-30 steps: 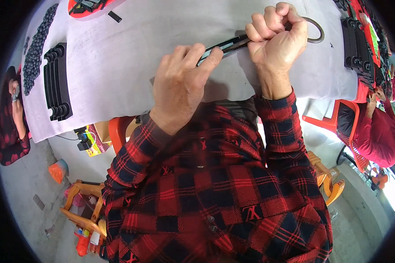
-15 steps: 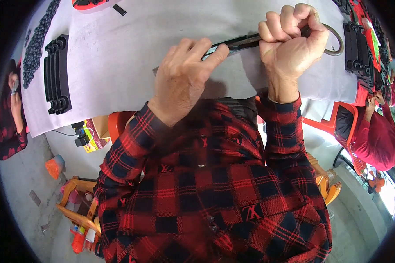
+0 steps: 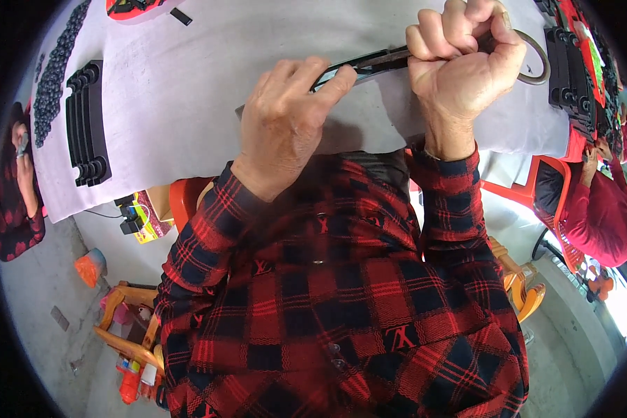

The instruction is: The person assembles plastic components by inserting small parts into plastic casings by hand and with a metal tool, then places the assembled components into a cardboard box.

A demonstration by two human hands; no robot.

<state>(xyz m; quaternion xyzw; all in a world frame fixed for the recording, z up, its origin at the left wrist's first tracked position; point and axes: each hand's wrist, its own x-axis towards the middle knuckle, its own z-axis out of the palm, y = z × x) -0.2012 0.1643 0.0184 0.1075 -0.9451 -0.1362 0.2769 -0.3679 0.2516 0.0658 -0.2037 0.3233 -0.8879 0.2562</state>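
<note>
My right hand (image 3: 463,80) is closed around the handles of a pair of scissors; one large dark ring handle (image 3: 546,64) sticks out past its heel. The blades reach left toward my left hand (image 3: 282,118), which is wrapped over a long, narrow black plastic piece (image 3: 369,61). Blades and piece overlap between the two hands, and my fingers hide where they meet. A greyish end shows just left of the left hand.
Pale cloth covers the table (image 3: 188,83). At left lie a ribbed black plastic part (image 3: 87,125) and a row of small dark pieces (image 3: 59,76). Similar black parts (image 3: 568,76) are stacked at right. A red container (image 3: 129,8) stands at the far edge. Co-workers sit at both sides.
Both hands have shifted slightly up and left with the scissors and the black piece. The grips look the same.
</note>
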